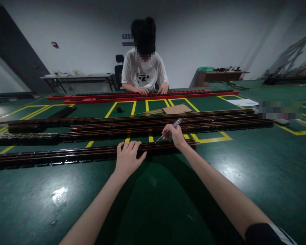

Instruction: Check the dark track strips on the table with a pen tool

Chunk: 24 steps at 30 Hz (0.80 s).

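In the head view, a long black strip assembly (91, 153) with thin copper-coloured rods along it lies across the green table in front of me. My left hand (129, 158) rests on this strip, its fingers spread over the top and its thumb apart. Closed around a screwdriver (177, 122) with a clear purplish handle is my right hand (173, 134). The screwdriver slants down to the left, and its thin shaft reaches the strip just right of my left hand. Whether the tip touches a fastener is too small to tell.
More black strips with rods (163, 123) lie parallel behind. A piece of brown cardboard (177, 109) and a small black part (119, 109) sit beyond them. Across the table, a person (145, 68) has both hands at long red trays (142, 97). White paper (243, 102) lies right.
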Tool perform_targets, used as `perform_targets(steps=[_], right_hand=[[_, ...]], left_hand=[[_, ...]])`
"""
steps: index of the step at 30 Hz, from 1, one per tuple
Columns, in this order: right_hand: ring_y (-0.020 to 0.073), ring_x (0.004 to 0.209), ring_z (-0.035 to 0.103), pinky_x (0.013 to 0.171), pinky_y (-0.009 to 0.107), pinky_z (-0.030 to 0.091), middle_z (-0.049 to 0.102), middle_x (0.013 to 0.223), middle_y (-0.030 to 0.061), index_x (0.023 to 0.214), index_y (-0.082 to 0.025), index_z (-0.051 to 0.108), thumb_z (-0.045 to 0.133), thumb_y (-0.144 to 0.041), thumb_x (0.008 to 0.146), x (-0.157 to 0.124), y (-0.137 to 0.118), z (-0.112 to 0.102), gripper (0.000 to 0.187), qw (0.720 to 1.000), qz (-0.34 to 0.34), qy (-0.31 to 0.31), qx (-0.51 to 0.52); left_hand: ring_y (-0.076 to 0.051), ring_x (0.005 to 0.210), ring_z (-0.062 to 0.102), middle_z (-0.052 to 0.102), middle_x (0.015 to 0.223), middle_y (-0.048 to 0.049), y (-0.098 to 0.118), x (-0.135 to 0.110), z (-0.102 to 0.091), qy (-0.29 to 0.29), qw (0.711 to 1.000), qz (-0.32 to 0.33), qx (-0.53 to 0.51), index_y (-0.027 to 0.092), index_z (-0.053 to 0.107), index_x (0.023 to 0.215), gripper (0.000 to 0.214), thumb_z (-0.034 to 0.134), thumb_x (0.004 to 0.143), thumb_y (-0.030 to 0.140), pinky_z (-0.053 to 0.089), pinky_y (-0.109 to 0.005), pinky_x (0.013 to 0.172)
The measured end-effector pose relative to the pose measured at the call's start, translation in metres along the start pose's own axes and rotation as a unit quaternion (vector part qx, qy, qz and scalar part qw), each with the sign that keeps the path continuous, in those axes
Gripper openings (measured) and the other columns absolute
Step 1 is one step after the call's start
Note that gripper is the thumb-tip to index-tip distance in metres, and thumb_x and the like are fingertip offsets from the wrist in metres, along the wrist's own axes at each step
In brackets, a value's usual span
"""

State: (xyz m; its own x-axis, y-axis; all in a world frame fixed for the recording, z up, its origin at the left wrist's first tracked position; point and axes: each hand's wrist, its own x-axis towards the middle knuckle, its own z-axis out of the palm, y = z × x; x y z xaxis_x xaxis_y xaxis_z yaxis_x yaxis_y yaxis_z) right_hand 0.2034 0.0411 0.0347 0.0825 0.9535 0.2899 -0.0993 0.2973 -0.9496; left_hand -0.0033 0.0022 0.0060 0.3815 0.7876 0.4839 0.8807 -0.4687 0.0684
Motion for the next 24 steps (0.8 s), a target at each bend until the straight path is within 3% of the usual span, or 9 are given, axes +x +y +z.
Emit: perform_targets(steps=[24], right_hand=[[0.0104,0.033,0.049,0.035,0.02,0.036,0.053,0.037,-0.0006,0.045,-0.017,0.057,0.049,-0.027,0.063,0.0032,0.0007,-0.0054,0.022,1.0,0.0,0.01,-0.002]], left_hand=[[-0.027,0.104,0.055,0.065,0.109,-0.0108,0.0037,-0.0017,0.0061,0.032,0.999,0.002,0.03,0.017,0.059,0.11,0.032,0.043,0.087,0.033,0.029,-0.049,0.098]])
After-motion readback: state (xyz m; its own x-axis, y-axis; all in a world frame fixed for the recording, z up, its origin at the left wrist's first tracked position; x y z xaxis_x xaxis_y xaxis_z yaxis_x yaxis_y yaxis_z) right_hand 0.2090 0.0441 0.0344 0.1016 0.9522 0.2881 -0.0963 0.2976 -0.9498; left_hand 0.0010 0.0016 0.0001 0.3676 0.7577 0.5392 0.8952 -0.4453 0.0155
